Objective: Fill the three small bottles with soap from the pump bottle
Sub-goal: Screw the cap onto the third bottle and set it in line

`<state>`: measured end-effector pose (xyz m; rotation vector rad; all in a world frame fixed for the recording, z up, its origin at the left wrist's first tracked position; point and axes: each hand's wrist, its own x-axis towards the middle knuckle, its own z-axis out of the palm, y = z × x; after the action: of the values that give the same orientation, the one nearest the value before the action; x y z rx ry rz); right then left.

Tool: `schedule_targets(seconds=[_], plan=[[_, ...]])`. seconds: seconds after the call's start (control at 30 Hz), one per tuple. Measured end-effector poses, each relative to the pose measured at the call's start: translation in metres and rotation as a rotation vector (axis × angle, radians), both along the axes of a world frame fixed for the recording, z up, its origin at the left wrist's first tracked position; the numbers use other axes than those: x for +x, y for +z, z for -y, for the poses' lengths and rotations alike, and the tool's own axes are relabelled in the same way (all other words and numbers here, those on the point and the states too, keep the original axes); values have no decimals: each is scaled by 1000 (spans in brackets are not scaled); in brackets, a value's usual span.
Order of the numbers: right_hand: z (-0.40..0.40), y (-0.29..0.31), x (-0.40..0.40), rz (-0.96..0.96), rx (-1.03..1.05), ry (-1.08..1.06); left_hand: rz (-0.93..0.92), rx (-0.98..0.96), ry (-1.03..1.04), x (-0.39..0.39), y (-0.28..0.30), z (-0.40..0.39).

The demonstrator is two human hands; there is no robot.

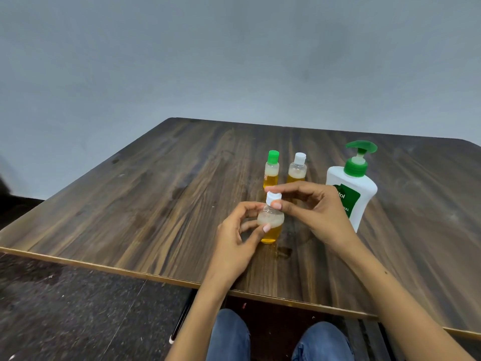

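A small clear bottle (272,225) holding amber soap stands near the table's front, and my left hand (234,235) grips its body with thumb and fingers. My right hand (312,207) pinches its white cap (273,198) from above. Behind it stand two more small bottles with amber soap: one with a green cap (271,169) and one with a white cap (297,168). The white pump bottle (351,188) with a green pump head stands to the right, partly hidden by my right hand.
The dark wooden table (156,204) has a wet smear just in front of the held bottle. Its front edge runs diagonally above my knees in blue jeans (322,342). A grey wall lies behind the table.
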<state>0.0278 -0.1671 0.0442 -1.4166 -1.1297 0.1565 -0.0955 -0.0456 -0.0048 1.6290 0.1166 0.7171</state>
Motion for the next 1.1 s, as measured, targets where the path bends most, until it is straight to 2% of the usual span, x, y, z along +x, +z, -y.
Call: schedule_targets(seconds=[0.37, 0.57, 0.87, 1.0, 1.1], plan=[[-4, -5, -2, 180, -28, -157, -59, 95, 65, 2, 0, -1], [7, -2, 1, 107, -54, -66, -76, 81, 65, 2, 0, -2], [4, -6, -3, 181, -39, -146, -82, 52, 63, 3, -1, -2], [9, -3, -1, 81, -24, -11, -80, 41, 51, 2, 0, -2], [9, -2, 2, 158, -45, -16, -83, 53, 54, 2, 0, -2]])
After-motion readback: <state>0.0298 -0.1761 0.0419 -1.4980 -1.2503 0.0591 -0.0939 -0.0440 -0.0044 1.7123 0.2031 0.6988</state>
